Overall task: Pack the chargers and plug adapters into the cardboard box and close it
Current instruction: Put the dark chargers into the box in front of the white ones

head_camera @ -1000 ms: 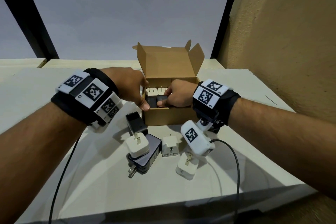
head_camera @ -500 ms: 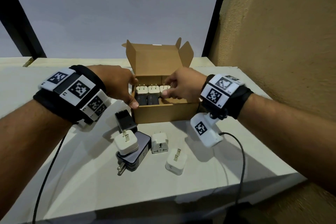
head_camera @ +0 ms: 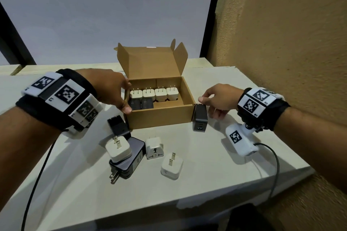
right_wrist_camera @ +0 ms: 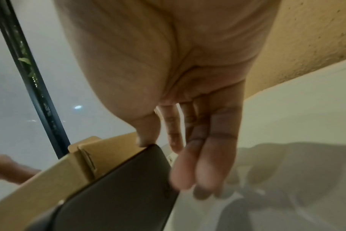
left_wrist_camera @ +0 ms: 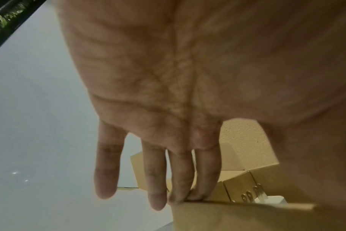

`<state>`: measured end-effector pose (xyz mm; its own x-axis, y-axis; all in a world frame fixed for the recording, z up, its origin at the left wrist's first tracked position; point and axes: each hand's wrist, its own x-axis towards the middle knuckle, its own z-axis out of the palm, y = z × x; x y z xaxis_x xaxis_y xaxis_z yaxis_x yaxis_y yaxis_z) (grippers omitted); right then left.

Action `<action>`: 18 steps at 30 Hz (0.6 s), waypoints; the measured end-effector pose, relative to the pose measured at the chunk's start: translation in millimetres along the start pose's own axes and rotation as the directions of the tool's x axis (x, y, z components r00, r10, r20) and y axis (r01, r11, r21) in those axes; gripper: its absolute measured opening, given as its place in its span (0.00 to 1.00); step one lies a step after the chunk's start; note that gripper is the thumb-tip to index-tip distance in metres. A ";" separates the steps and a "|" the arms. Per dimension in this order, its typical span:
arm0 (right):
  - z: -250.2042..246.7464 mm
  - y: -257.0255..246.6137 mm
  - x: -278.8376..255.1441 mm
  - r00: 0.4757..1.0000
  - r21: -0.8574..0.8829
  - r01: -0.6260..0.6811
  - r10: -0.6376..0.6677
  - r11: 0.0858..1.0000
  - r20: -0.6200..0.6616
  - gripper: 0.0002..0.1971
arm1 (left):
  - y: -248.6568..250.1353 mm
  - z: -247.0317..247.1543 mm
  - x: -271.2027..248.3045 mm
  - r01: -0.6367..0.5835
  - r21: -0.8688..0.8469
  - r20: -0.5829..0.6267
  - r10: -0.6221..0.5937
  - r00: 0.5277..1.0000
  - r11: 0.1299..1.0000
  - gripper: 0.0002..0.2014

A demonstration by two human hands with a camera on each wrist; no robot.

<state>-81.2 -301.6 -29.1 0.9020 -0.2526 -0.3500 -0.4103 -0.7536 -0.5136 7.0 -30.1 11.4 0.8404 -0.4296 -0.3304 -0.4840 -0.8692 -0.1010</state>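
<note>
Cardboard box [head_camera: 159, 118], black charger [head_camera: 200, 119] alongside (touching), loose adapters [head_camera: 154, 148]

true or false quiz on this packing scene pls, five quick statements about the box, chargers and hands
1. The cardboard box has its lid shut. False: the lid stands open.
2. Four white chargers line the box's back row, prongs up. True.
3. The right hand holds a white charger. False: its thumb touches a dark charger standing outside the box's right wall.
4. The left hand rests on the box's left wall. True.
5. A white plug adapter lies on the table. True.
</note>
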 end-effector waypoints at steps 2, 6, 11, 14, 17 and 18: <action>0.6 -1.5 -4.2 0.997 0.087 -0.005 -0.001 0.996 0.073 0.19 | -0.4 0.5 0.5 0.001 0.000 0.002 -0.001 1.000 1.000 0.46; -0.6 -2.5 -10.8 0.993 0.174 0.009 -0.030 0.985 0.117 0.15 | -0.1 0.5 0.9 0.005 0.002 0.002 -0.005 1.000 1.000 0.46; -2.5 -4.3 -12.1 0.997 0.129 0.017 -0.026 0.991 0.073 0.10 | 1.5 -1.1 -0.2 0.011 0.025 0.003 -0.012 1.000 1.000 0.46; -0.6 -12.2 -11.8 0.998 0.050 0.034 -0.036 0.998 0.049 0.09 | 0.0 -0.7 2.5 0.007 0.029 0.006 -0.007 1.000 1.000 0.47; 5.2 -18.1 -9.2 0.999 0.031 0.009 -0.010 0.999 0.037 0.11 | -1.1 0.3 3.4 0.011 0.027 0.002 -0.011 1.000 1.000 0.47; 6.8 -19.1 -7.7 1.000 0.013 -0.002 0.002 1.000 0.020 0.13 | -1.5 0.9 3.0 0.012 0.022 0.001 -0.012 1.000 1.000 0.47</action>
<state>-81.2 -281.1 -21.9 0.8982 -0.2418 -0.3670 -0.4142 -0.7450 -0.5229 10.1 -29.9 9.7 0.8459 -0.4188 -0.3302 -0.4791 -0.8687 -0.1254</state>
